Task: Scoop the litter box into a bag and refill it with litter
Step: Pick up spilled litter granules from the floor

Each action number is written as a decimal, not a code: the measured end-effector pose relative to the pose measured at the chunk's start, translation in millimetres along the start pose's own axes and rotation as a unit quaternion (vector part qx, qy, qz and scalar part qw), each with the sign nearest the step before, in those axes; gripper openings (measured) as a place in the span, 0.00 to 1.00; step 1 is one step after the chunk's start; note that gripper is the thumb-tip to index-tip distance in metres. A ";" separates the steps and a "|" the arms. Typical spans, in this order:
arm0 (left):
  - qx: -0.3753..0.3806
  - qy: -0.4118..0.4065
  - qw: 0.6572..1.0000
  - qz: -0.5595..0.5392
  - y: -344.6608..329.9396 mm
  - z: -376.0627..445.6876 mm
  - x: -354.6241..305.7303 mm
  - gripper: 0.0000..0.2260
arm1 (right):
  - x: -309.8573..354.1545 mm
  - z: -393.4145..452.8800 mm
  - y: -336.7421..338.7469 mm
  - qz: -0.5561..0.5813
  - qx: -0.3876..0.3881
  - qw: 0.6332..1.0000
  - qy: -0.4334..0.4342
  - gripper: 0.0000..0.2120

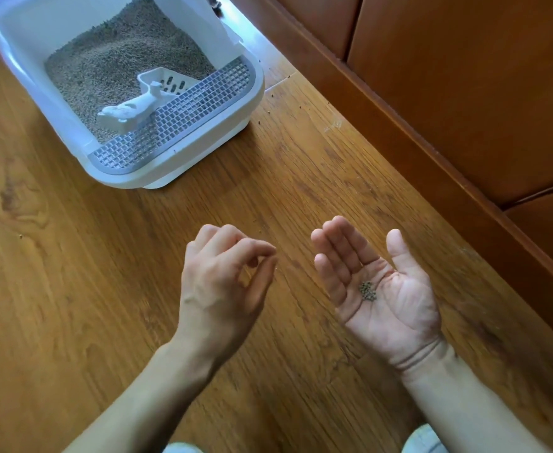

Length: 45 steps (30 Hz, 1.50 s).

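Observation:
A white litter box (203,143) with a grey grid step (183,112) stands on the wooden floor at the upper left, filled with brown litter (121,57). A white slotted scoop (141,103) lies in the litter by the grid. My right hand (379,282) is held palm up over the floor, fingers straight, with a small heap of litter pellets (366,291) in the palm. My left hand (226,286) hovers beside it, thumb and forefinger pinched together; whether a pellet is between them I cannot tell.
A few stray pellets (270,93) lie on the floor (72,289) to the right of the box. Reddish wooden panelling (464,93) runs along the right. A dark object (214,3) shows at the top edge.

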<state>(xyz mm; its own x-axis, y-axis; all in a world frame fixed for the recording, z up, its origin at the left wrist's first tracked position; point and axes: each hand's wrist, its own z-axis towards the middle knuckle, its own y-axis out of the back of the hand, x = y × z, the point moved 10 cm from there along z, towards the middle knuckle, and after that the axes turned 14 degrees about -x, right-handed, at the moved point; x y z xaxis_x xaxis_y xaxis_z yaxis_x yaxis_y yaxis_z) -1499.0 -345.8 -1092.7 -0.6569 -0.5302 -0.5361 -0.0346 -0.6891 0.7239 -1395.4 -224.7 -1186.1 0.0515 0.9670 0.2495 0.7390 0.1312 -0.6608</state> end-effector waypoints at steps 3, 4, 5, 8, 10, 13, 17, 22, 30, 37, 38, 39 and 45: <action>0.063 0.017 0.995 0.072 -13.2 -19.4 41.5 0.04 | -8.6 0.0 -8.5 0.012 0.024 0.999 -0.043 0.36; 0.079 0.014 0.994 0.080 -17.7 -26.3 44.4 0.05 | -10.5 -0.6 -9.5 0.009 0.025 0.999 -0.044 0.36; 0.086 0.009 0.993 0.085 -20.4 -32.0 45.9 0.06 | -11.6 -0.1 -7.7 0.006 0.023 0.999 -0.044 0.36; 0.085 0.000 0.992 0.098 -22.4 -32.4 47.8 0.05 | -13.3 -1.9 -12.4 0.001 0.032 0.999 -0.042 0.33; 0.081 -0.014 0.991 0.108 -26.2 -31.3 45.4 0.04 | -12.9 -2.4 -13.6 0.002 0.033 0.999 -0.041 0.33; 0.092 -0.034 0.988 0.117 -35.5 -32.3 45.5 0.03 | -10.9 -1.3 -11.6 0.006 0.037 0.998 -0.042 0.34; 0.097 -0.052 0.985 0.130 -43.6 -32.7 46.7 0.02 | -11.1 0.4 -6.6 0.023 0.051 0.997 -0.054 0.36; 0.103 -0.076 0.983 0.135 -49.4 -34.4 36.5 0.03 | -11.3 1.8 -6.8 0.015 0.056 0.997 -0.049 0.36; 0.112 -0.085 0.980 0.140 -60.1 -37.9 26.5 0.05 | -9.8 2.9 -5.8 0.010 0.047 0.998 -0.045 0.35; 0.102 -0.057 0.981 0.155 -64.6 -24.0 25.2 0.05 | -10.7 2.4 -7.0 0.015 0.049 0.997 -0.048 0.34; 0.100 -0.056 0.981 0.156 -65.2 -23.5 25.0 0.05 | -11.0 2.3 -7.5 0.014 0.050 0.997 -0.050 0.34; 0.102 -0.057 0.981 0.157 -66.5 -23.7 23.7 0.05 | -11.3 2.5 -7.5 0.014 0.051 0.997 -0.051 0.34; 0.098 -0.078 0.975 0.184 -74.7 -20.4 20.2 0.06 | -14.5 4.7 -3.9 0.026 0.053 0.996 -0.064 0.36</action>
<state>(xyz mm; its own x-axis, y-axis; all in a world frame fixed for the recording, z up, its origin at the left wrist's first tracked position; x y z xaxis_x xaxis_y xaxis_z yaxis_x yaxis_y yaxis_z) -1494.4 -315.1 -1166.5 -0.7584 -0.6310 -0.1635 0.0916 -0.3515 0.9317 -1402.2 -238.2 -1190.5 -0.0041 0.9921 0.1251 0.6616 0.0966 -0.7436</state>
